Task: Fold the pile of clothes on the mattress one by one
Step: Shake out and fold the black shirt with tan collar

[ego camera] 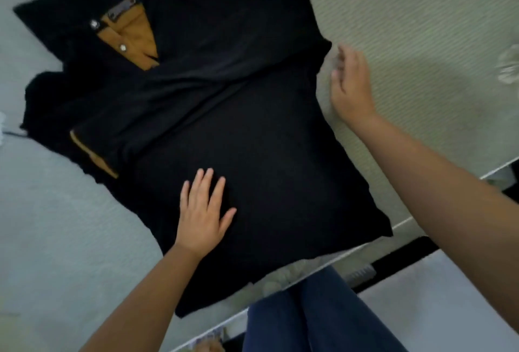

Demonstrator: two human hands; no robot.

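A black shirt point(266, 171) lies spread flat on the pale mattress point(407, 28), its lower hem toward me. My left hand point(202, 211) presses flat on the shirt's lower left part, fingers straight. My right hand point(351, 84) hovers just off the shirt's right edge above the mattress, fingers loosely open and blurred, holding nothing. Under the shirt's upper left lies a black garment with mustard-yellow lining and metal snaps point(132, 34).
More dark cloth point(47, 90) bunches at the left on the mattress. The mattress edge point(351, 250) runs diagonally at lower right, with my jeans-clad legs point(314, 318) and a white floor point(449, 295) beyond. A pale crumpled object point(509, 65) sits at the right edge.
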